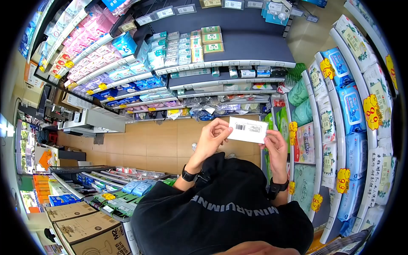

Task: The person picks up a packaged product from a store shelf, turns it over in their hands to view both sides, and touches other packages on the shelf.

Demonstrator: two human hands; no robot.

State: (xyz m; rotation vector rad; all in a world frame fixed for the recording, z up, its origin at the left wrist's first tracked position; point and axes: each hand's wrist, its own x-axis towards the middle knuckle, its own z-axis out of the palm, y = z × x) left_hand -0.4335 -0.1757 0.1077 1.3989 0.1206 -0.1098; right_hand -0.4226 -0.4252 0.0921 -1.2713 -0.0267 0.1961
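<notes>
A small white packet [250, 130] with a barcode and fine print is held up in front of my chest, its printed face toward me. My left hand [213, 136] pinches its left end between thumb and curled fingers. At the lower right corner, my right hand [275, 149] grips it with thumb and fingertips. The print is too small to read, and I cannot tell how thick the packet is. Ahead of my hands, the top shelf [255, 46] bears rows of small boxes [212, 39] in green, white and yellow.
Shelves of pink tissue packs [91, 29] curve along the left. Blue wipe packs [352, 109] and green bags [302, 112] fill the right-hand racks, with yellow price tags [372, 111]. Tiled floor [144, 136] lies below. Cardboard boxes [91, 229] stand at lower left.
</notes>
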